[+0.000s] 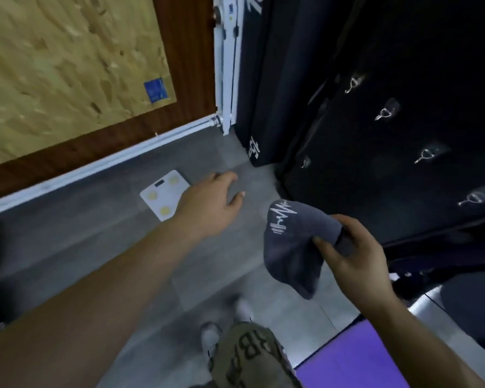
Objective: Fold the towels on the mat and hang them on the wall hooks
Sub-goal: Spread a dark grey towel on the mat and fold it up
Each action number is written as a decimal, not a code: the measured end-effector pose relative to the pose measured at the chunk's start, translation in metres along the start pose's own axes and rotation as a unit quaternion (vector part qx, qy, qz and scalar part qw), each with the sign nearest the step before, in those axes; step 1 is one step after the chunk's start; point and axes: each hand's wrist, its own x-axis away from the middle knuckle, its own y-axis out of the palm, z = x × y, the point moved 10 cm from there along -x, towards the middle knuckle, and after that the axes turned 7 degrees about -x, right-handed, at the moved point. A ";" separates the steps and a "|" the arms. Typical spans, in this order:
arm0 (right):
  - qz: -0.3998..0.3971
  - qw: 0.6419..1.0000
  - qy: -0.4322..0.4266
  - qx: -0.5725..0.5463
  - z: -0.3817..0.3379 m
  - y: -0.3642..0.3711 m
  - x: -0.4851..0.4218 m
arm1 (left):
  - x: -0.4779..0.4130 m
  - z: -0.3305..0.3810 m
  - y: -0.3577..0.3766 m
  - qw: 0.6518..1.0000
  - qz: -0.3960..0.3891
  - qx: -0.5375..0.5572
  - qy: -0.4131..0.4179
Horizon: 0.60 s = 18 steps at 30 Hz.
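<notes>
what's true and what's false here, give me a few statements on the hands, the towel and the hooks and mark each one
1. The right hand grips the grey towel. True.
2. The left hand holds another towel. False: it is open and holds nothing.
3. The towel is already hung up. False: it is in the hand, and the wall hooks in view are bare.
4. A white scale lies on the floor. True.
</notes>
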 end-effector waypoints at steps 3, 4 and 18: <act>0.011 1.000 0.012 0.017 0.009 0.013 -0.042 | -0.055 0.003 0.008 0.999 -0.014 -0.011 0.037; 0.013 0.999 0.017 0.029 0.014 0.017 -0.058 | -0.074 0.004 0.012 0.999 -0.019 -0.012 0.045; -0.009 0.997 0.070 0.020 0.167 0.105 -0.286 | -0.304 0.021 0.207 0.913 -0.273 0.263 0.151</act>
